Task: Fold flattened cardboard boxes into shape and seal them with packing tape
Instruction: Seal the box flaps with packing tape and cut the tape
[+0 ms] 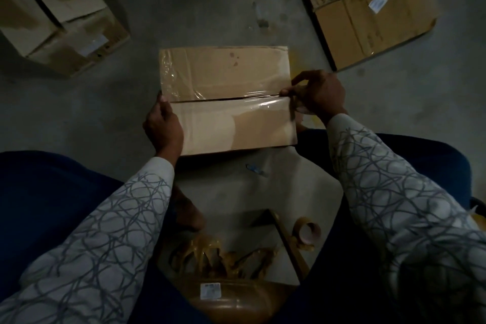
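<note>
Two hands work at one small cardboard box, which sits on the grey floor just in front of the person's knees with its top flaps folded shut. A strip of clear tape runs along the seam where the two flaps meet and shines near the right end. More clear tape wrinkles over the box's far left corner.

The left hand grips the left end of the box, fingers curled down over the side and the thumb lying on the top edge by the seam. The right hand is at the right end of the seam, its fingers bent round a tape roll that is mostly hidden under the palm, with the fingertips pinching the tape against the box's edge.

Nearer the person, a pale sheet lies on the floor between the legs. On it are a second roll of brownish tape and a tangle of crumpled tape. A large carton stands at the far left, and flattened cardboard lies at the far right, both well apart from the box
</note>
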Action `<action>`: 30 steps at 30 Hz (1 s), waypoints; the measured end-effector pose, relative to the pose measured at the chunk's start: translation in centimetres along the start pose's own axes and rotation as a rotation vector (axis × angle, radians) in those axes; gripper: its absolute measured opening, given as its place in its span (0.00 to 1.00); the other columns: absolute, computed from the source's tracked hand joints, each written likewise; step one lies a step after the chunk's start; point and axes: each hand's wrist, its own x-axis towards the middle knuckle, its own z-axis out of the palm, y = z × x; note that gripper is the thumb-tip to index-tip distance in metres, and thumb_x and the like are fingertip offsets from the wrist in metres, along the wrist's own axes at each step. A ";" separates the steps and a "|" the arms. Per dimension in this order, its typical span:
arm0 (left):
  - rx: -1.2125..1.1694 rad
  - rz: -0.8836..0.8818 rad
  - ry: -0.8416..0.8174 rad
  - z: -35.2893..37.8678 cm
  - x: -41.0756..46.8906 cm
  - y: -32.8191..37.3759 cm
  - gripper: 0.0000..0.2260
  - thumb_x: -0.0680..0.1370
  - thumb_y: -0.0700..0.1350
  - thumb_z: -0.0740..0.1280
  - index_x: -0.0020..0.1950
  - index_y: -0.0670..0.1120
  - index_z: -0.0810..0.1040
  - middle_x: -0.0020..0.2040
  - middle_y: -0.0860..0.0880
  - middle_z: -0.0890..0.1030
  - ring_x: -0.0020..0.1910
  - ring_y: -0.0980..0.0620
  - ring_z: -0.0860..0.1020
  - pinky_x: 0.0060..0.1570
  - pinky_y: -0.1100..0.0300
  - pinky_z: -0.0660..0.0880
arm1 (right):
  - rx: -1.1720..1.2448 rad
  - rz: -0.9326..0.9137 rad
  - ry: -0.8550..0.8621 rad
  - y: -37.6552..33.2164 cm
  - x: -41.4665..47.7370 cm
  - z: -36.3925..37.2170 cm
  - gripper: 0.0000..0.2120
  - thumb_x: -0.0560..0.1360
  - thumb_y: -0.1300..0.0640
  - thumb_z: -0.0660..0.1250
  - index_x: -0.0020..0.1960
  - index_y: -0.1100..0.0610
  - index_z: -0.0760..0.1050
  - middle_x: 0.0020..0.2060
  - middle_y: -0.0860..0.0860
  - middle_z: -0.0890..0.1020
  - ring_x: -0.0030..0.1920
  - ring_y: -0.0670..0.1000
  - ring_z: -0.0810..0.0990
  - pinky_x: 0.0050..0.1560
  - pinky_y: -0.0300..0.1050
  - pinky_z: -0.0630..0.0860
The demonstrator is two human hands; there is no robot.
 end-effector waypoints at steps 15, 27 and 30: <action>0.533 0.740 -0.486 7.1 -10.7 4.0 0.47 0.79 0.70 0.51 0.80 0.33 0.45 0.81 0.33 0.43 0.81 0.35 0.41 0.79 0.41 0.43 | 0.201 0.026 -0.126 0.8 1.2 -0.1 0.19 0.60 0.35 0.80 0.40 0.47 0.82 0.32 0.48 0.80 0.32 0.44 0.77 0.30 0.39 0.67; 0.777 0.918 -0.656 10.2 -13.8 7.2 0.56 0.71 0.73 0.59 0.80 0.32 0.43 0.80 0.29 0.42 0.79 0.28 0.40 0.76 0.33 0.43 | 0.175 0.018 -0.078 0.8 1.1 0.3 0.19 0.63 0.35 0.79 0.44 0.48 0.84 0.45 0.51 0.86 0.49 0.54 0.83 0.56 0.51 0.75; 0.812 0.847 -0.670 9.8 -13.9 8.3 0.55 0.71 0.76 0.47 0.80 0.34 0.45 0.80 0.31 0.44 0.80 0.31 0.41 0.74 0.29 0.40 | 0.134 0.039 -0.060 0.6 0.9 0.8 0.18 0.65 0.32 0.75 0.36 0.46 0.78 0.44 0.50 0.84 0.53 0.56 0.79 0.61 0.54 0.60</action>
